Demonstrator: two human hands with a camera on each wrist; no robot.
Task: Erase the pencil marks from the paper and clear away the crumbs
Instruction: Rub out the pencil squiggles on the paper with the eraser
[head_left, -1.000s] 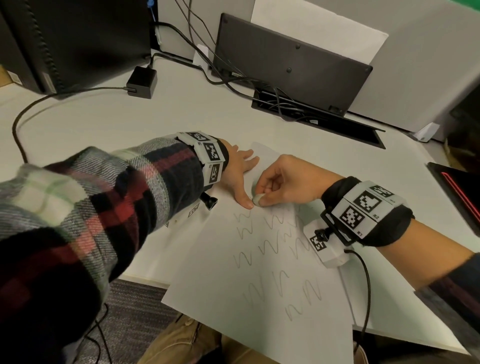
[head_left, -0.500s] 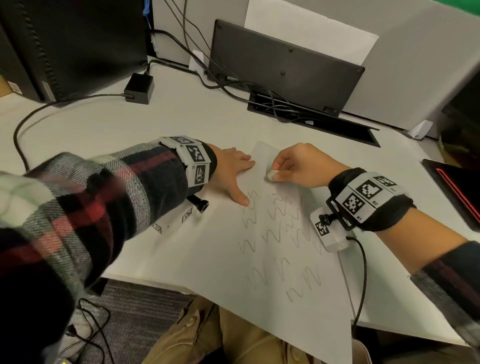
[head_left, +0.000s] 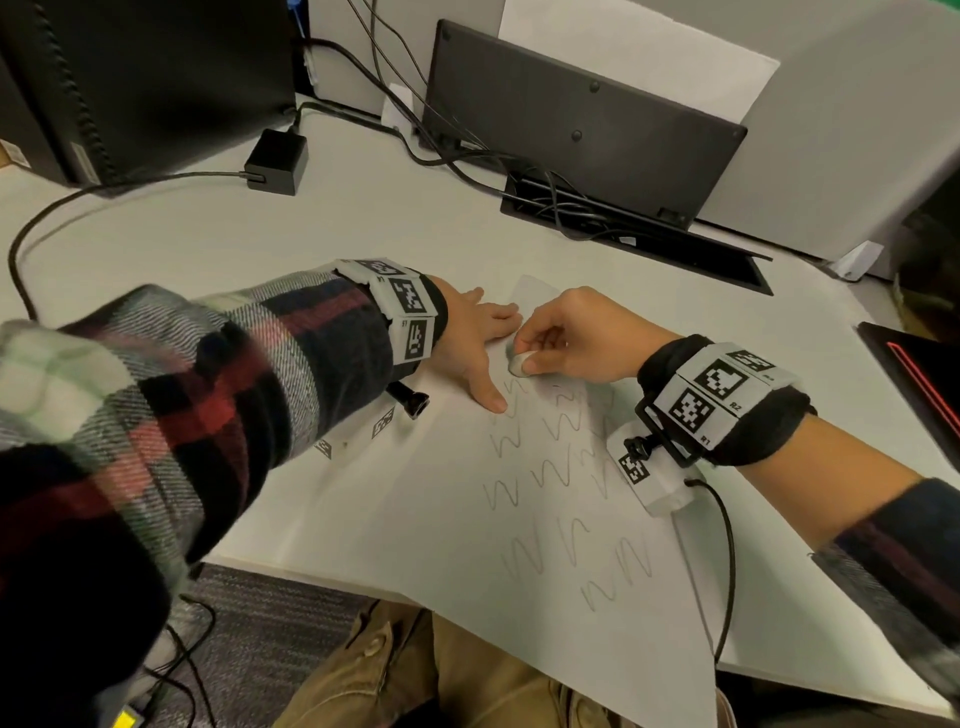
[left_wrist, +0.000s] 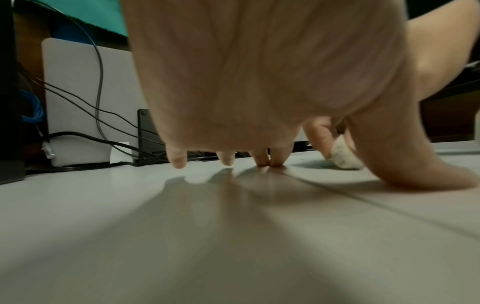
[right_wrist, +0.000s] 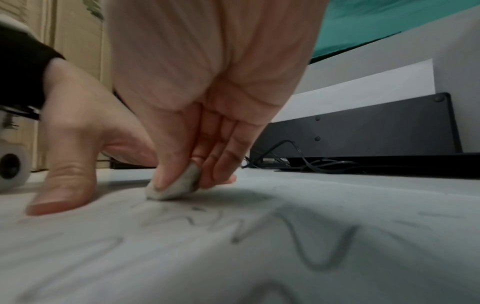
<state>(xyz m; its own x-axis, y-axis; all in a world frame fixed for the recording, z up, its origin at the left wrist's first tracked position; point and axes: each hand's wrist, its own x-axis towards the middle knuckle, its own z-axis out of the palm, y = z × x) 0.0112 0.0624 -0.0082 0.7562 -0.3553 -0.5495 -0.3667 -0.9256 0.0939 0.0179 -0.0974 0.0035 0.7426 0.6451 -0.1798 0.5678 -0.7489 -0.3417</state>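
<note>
Right hand (head_left: 576, 338): its grip pinches the eraser (head_left: 521, 362) between thumb and fingers, pressing it on the paper.
Left hand (head_left: 475, 345): fingers straight, spread, pressing the paper flat.
Paper (head_left: 441, 519): on the bench (head_left: 182, 234), pencil marks (head_left: 550, 467) in zigzag rows below the eraser.

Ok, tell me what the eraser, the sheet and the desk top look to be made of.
Eraser: looks like soft rubber or vinyl, matte off-white, its rounded edge smudged grey, pinched by the right hand.
Sheet: thin matte white paper; it bears grey pencil marks and overhangs the desk edge.
Desk top: smooth pale surface with a slight sheen, probably laminate.
</note>
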